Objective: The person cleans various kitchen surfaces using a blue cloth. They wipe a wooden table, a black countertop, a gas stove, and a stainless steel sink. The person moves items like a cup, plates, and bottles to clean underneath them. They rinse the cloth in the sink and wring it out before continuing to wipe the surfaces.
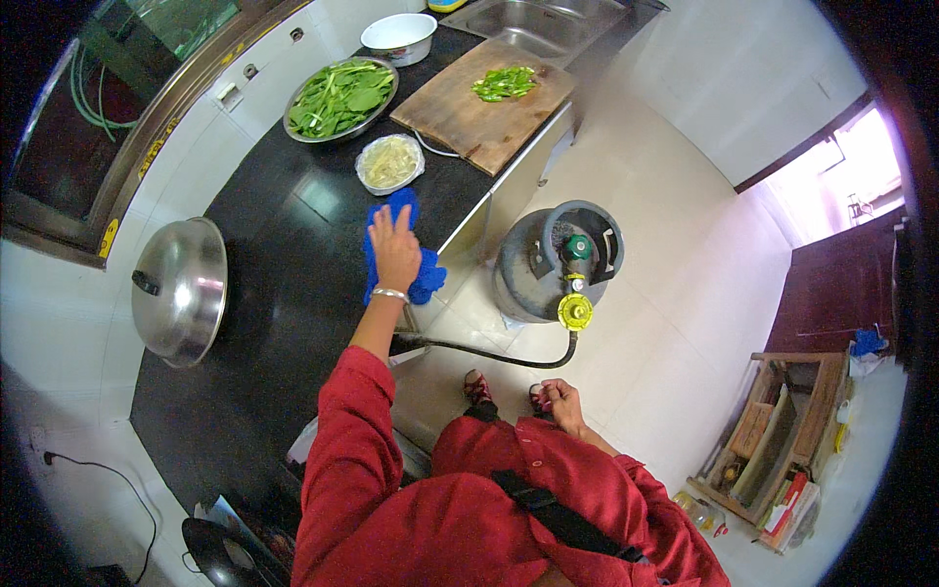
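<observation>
My left hand (397, 251) lies palm down on a blue cloth (428, 277), its fingers spread over the fabric. The cloth is spread near the front edge of the black countertop (293, 293), with one part hanging at the edge. Just beyond the fingertips stands a small bowl of pale shredded food (389, 164), with clear plastic wrap around it. My right hand (563, 405) hangs in front of my body above the floor, fingers curled in, with nothing visible in it.
A grey gas cylinder (528, 271) stands beside the counter, its black hose (506, 359) running under it. Farther along are a cutting board (447, 103) with chopped green vegetables, a bowl of leafy greens (341, 100), a white basin (400, 37) and a sink (546, 29). A domed lid (183, 286) is by the wall.
</observation>
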`<state>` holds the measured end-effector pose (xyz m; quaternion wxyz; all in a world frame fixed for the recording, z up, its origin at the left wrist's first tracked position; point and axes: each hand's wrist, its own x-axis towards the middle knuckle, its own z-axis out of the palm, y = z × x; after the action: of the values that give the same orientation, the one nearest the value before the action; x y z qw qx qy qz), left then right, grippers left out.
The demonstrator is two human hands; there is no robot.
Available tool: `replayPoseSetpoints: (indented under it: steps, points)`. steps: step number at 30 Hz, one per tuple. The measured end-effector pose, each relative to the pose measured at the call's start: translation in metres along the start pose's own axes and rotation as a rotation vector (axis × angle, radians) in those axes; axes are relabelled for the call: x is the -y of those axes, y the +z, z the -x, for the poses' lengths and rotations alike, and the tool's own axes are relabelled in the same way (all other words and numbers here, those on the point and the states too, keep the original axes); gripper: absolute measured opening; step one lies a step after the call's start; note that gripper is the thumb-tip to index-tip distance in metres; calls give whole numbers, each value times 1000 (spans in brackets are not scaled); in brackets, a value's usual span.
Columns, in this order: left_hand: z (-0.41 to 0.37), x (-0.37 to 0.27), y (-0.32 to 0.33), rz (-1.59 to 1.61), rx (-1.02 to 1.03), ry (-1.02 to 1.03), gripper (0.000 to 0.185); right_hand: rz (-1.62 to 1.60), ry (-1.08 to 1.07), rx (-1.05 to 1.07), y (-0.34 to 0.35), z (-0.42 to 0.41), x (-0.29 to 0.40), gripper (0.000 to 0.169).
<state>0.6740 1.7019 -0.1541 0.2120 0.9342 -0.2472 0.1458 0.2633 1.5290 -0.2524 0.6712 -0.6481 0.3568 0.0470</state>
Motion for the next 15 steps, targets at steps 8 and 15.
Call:
replayPoseSetpoints:
  steps: [8,15]
  points:
    - [36,-3,-18,325,227,449,33,110,-89,47,0,-6,-3,21]
    - [99,82,-83,231,67,61,38,-159,111,-31,3,1,32,16]
